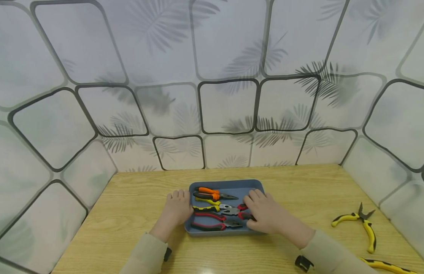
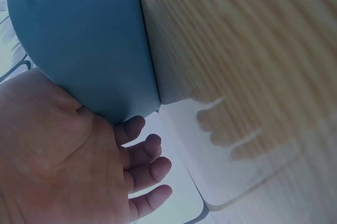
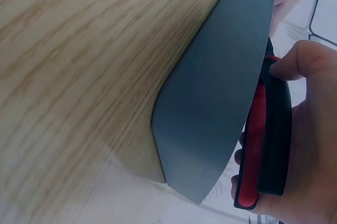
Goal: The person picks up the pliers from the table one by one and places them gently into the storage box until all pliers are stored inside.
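Note:
My right hand (image 1: 266, 213) grips red-and-black-handled pliers (image 3: 276, 129) at the right end of a blue-grey tray (image 1: 229, 233). In the right wrist view, the thumb lies on the black side of a handle, above the tray's rim. The jaws of these pliers point left inside the tray. At the tray's left end, my left hand (image 1: 179, 207) rests against the rim, fingers loosely bent outside the wall in the left wrist view; its thumb is hidden there. Left in the tray lie orange-and-black long-nose pliers (image 1: 215, 195), yellow-and-black pliers (image 1: 208, 208) and another red-and-black pair (image 1: 212, 227).
Yellow-handled pliers (image 1: 369, 230) lie spread on the wooden table (image 1: 300, 190) at the right. A yellow-and-black handle (image 1: 386, 265) shows at the bottom right edge, partly out of view. Patterned wall panels (image 1: 229, 152) border the table at the back and sides.

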The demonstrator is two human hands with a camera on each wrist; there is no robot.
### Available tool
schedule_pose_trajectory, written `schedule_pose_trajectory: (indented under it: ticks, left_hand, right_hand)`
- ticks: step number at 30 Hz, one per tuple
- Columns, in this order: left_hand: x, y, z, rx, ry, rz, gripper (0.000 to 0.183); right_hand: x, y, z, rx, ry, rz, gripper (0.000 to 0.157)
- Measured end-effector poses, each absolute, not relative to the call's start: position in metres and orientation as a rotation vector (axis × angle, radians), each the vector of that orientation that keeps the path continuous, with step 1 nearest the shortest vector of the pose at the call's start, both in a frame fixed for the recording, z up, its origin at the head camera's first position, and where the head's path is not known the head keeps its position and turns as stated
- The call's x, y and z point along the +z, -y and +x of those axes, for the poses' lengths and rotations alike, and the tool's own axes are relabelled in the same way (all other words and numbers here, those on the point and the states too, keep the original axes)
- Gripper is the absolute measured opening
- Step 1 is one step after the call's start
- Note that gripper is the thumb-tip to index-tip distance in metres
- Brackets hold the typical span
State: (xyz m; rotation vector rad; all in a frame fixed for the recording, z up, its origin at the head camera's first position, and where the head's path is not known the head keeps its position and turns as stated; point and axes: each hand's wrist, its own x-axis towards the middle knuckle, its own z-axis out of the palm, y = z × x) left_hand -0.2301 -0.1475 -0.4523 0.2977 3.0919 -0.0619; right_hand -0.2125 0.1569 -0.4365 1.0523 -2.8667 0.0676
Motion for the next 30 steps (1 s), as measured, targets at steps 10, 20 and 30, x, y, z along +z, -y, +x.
schedule_pose_trajectory:
  ticks: [10, 20, 30]
  left_hand:
    - [-0.451, 0.148, -0.231, -0.067, -3.08, 0.299, 0.04]
    - [-0.449, 0.147, -0.229, -0.083, -3.07, 0.305, 0.039]
    - [-0.452, 0.148, -0.23, -0.093, -3.075, 0.305, 0.037]
  right_hand:
    - [-0.437, -0.151, -0.212, 0.054, 2.855, 1.084, 0.025]
    - [-0.442, -0.145, -0.213, 0.048, 2.879, 1.102, 0.032]
    - [-0.443, -0.141, -0.212, 0.06, 2.885, 1.105, 0.035]
